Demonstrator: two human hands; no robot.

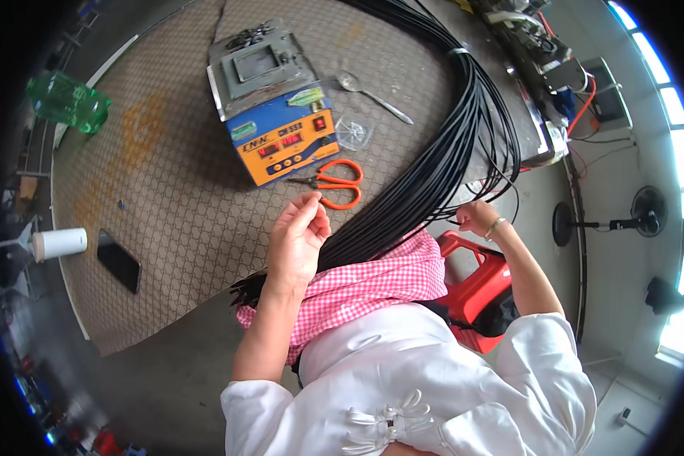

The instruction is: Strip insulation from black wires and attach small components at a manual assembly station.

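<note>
Nearest the camera, a white top [391,334] is seen, with a pink-and-white checked cloth [387,270] spread across the lap and a red seat [482,292] placed to the right. Above the cloth, the left hand [296,235] is raised with its fingers curled and the thumb drawn toward the forefinger; whether anything is held there cannot be told. The right hand [479,219] is set just beyond the right side of the bundle, its fingertips apparently pinched on a thin dark strand [454,223]. Between the hands, the bundle of black cables [425,171] is laid across the lap and the patterned table [182,220], its cut ends gathered at the near left. The work is judged to be under way: the strands are grouped and bound at the far right by a pale tie [458,51], while the near ends are left unbound; how many have been dealt with cannot be determined. Orange-handled scissors [340,184] are laid beyond the left hand, and a dark phone [119,261] farther left. Behind the scissors is placed a blue-and-orange control box [287,156], on whose front printed lettering and lit red digits are displayed; greenish stickers [305,96] are borne above. Farther off, a spoon [380,100] and an apparently unlabelled green bottle [68,102] are found.
</note>
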